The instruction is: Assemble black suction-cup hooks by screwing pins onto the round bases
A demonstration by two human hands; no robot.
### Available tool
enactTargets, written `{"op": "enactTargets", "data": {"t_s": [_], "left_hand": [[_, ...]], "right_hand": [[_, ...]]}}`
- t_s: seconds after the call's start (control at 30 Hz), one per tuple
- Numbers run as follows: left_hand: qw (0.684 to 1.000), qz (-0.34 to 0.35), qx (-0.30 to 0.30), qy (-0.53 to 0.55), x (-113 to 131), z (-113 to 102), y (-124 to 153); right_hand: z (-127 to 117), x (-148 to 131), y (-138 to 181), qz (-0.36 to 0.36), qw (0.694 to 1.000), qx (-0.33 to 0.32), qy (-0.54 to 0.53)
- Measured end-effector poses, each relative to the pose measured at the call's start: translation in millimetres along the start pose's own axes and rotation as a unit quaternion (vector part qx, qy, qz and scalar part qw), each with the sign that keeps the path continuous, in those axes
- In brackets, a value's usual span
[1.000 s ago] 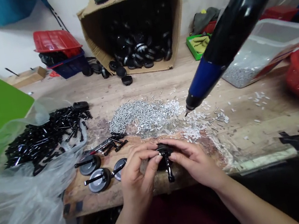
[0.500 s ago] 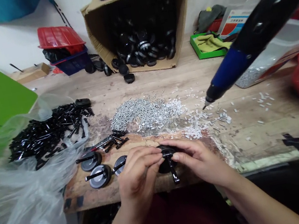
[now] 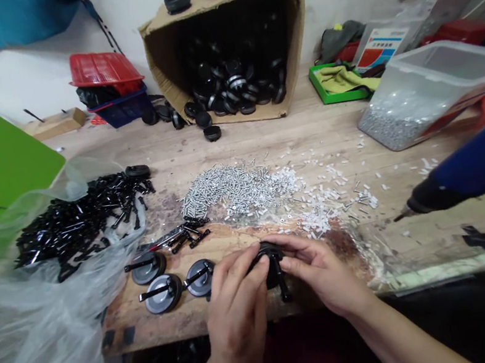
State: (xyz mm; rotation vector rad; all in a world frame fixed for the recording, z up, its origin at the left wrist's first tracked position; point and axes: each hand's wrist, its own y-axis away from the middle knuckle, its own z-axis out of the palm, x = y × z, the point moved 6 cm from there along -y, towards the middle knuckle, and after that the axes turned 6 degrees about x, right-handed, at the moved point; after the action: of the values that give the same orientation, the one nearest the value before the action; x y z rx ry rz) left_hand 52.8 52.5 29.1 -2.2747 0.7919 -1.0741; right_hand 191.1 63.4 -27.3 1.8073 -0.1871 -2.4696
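Note:
My left hand [image 3: 235, 301] is closed on the left side of a round black disc [image 3: 272, 276], its fingertips pressing on the top. On the right side my right hand [image 3: 321, 268] grips the same disc between thumb and fingers. A black lever [image 3: 284, 290] sticks out of the disc toward me, near my right thumb. Much of the disc is hidden by my fingers. To the left of my hands lie a grey-faced disc with a lever [image 3: 200, 276] and two similar ones. Past them is a small group of loose black levers [image 3: 190, 234].
An electric screwdriver [image 3: 457, 175] hangs at the right, tip pointing left. Beyond my hands lie piles of screws [image 3: 207, 194] and white sleeves [image 3: 318, 215]. Black levers [image 3: 83, 212] fill a plastic bag [image 3: 31, 344] at left. A cardboard box [image 3: 163, 64] of discs stands behind.
The electric screwdriver has swung down and to the right, away from the piles. My left fingers have shifted over the disc, and the view has moved slightly.

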Motion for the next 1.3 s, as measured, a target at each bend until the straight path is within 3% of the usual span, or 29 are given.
{"op": "enactTargets", "data": {"t_s": [0.27, 0.43, 0.53, 0.6, 0.67, 0.77, 0.8, 0.97, 1.13, 1.3], "left_hand": [[0.994, -0.031, -0.1, 0.003, -12, 18, 9], [0.993, -0.099, -0.026, 0.055, -34, 20, 15], [0.949, -0.248, 0.058, 0.188, -53, 11, 12], [0.87, -0.372, 0.118, 0.302, -64, 3, 10], [0.788, -0.445, 0.16, 0.393, -67, -6, 5], [0.74, -0.465, 0.175, 0.453, -66, -20, -6], [0.735, -0.468, 0.174, 0.458, -66, -24, -7], [0.719, -0.489, 0.165, 0.466, -72, -32, 2], [0.708, -0.497, 0.174, 0.47, -80, -34, 8], [0.72, -0.482, 0.159, 0.473, -80, -32, 5]], "right_hand": [[4, 7, -1, 0.049, 0.997, 0.03, -0.05], [17, 3, -3, 0.022, 0.999, 0.033, -0.003], [29, -15, -15, -0.051, 0.99, -0.006, 0.132], [41, -32, -31, -0.137, 0.951, -0.014, 0.275], [57, -45, -56, -0.227, 0.876, 0.009, 0.425], [84, -41, -102, -0.261, 0.719, 0.02, 0.644], [90, -36, -116, -0.256, 0.701, 0.022, 0.666], [103, -7, -159, -0.224, 0.653, 0.016, 0.723], [102, 1, -161, -0.214, 0.627, -0.006, 0.749], [105, 0, -164, -0.208, 0.614, -0.032, 0.761]]}}
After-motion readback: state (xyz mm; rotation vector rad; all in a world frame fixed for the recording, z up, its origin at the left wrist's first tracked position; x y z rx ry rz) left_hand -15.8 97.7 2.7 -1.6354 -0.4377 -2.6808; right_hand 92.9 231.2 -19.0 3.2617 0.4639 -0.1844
